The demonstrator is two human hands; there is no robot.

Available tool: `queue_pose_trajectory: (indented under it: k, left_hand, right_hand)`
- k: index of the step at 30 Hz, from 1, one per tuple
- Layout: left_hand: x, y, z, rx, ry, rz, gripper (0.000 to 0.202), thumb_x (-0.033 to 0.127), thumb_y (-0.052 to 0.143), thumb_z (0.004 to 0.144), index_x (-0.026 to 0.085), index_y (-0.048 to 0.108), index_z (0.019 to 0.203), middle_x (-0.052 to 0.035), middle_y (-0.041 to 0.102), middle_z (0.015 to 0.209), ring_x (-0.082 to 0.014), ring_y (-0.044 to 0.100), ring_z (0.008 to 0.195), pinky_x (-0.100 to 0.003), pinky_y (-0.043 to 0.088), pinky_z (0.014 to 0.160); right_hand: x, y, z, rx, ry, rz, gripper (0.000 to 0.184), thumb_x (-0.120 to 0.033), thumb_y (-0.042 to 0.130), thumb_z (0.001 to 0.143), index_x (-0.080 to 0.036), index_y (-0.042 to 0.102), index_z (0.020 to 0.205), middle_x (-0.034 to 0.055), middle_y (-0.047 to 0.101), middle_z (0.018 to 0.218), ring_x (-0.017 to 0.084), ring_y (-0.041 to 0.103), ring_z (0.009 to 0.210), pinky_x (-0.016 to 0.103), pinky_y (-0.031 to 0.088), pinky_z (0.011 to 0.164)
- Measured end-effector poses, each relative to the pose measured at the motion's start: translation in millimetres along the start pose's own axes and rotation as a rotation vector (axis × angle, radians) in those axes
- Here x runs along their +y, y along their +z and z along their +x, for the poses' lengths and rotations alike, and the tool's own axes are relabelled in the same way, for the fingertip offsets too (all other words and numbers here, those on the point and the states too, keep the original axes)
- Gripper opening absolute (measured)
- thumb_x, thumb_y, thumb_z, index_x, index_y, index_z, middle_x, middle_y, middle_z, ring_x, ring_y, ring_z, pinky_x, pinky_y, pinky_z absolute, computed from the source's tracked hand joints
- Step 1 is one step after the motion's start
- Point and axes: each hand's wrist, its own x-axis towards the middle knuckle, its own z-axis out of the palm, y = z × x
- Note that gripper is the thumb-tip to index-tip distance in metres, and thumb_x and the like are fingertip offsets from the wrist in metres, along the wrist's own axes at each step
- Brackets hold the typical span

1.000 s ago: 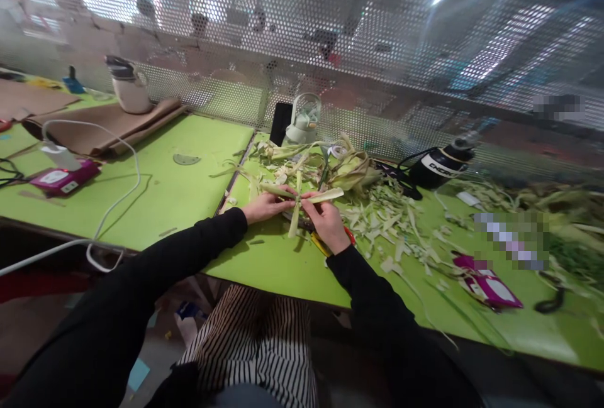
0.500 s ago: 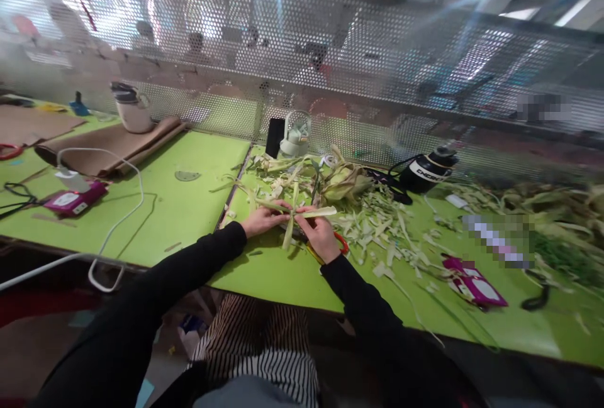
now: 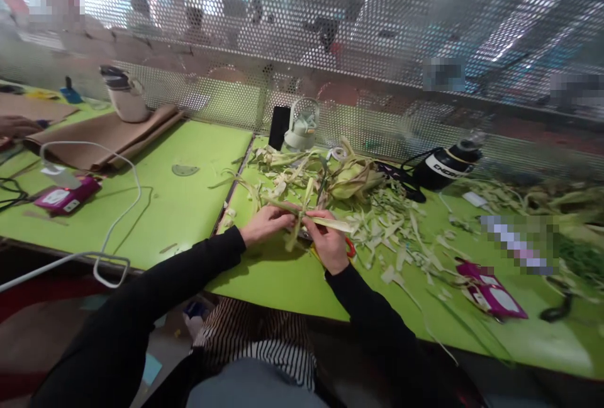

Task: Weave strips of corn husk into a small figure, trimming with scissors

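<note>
My left hand (image 3: pixel 265 224) and my right hand (image 3: pixel 329 241) meet over the green table (image 3: pixel 283 273), both pinching crossed pale green husk strips (image 3: pixel 306 214). One strip runs left to right between my fingers, another crosses it and hangs toward the table. Orange-handled scissors (image 3: pixel 350 246) lie partly hidden under my right hand. Behind the hands a heap of corn husks (image 3: pixel 352 176) and a scatter of cut husk pieces (image 3: pixel 401 222) cover the table.
A black bottle (image 3: pixel 441 167) lies at the back right, a clear jug (image 3: pixel 302 124) and a dark phone (image 3: pixel 279 127) stand by the perforated metal screen (image 3: pixel 302 37). Magenta packets (image 3: pixel 491 288) (image 3: pixel 66 192), a white cable (image 3: pixel 117 213), brown paper (image 3: pixel 99 134) and a white cup (image 3: pixel 125 93) sit around.
The view shifted slightly. The horizontal strip's right end has dropped lower and points further right; my hands stay together on the crossed strips.
</note>
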Motion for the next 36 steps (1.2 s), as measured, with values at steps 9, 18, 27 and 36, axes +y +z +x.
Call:
queue_pose_trajectory:
  k: [9,18,27,36]
  left_hand:
    - [26,3.2,0,-0.096,-0.042,-0.005,0.043,0.047,0.073,0.078,0.011,0.06,0.097,-0.002,0.067,0.074,-0.0115,0.064,0.067,-0.026,0.052,0.067]
    - [28,3.4,5,-0.11,0.019,0.138,0.047,0.053,0.063,0.084,0.012,0.053,0.106,0.0035,0.059,0.067,-0.0058,0.048,0.045,-0.02,0.039,0.043]
    - [24,-5.5,4,-0.22,-0.011,0.091,0.046,0.053,0.064,0.084,0.014,0.051,0.103,0.0074,0.05,0.06,-0.0071,0.046,0.046,-0.021,0.039,0.046]
    - [43,-11.2,1,-0.277,0.092,0.316,0.031,0.036,0.057,0.09,0.011,0.063,0.073,-0.0052,0.064,0.089,-0.0075,0.052,0.065,-0.021,0.041,0.059]
  right_hand:
    - [-35,-21,9,-0.138,-0.036,-0.099,0.021,-0.042,0.057,0.089,-0.023,0.063,0.082,0.0024,0.064,0.074,0.019,0.058,0.066,0.032,0.043,0.063]
    - [-36,-37,34,-0.428,0.098,-0.031,0.047,-0.054,0.052,0.09,-0.023,0.048,0.056,-0.001,0.049,0.053,0.015,0.045,0.055,0.03,0.034,0.055]
    - [-26,-22,21,-0.471,0.233,0.178,0.045,-0.058,0.053,0.088,-0.021,0.05,0.064,-0.0031,0.045,0.06,0.011,0.039,0.055,0.028,0.031,0.052]
    - [-42,-27,15,-0.437,0.142,0.136,0.042,-0.047,0.054,0.09,-0.021,0.04,0.06,-0.0048,0.031,0.058,0.011,0.029,0.055,0.029,0.025,0.053]
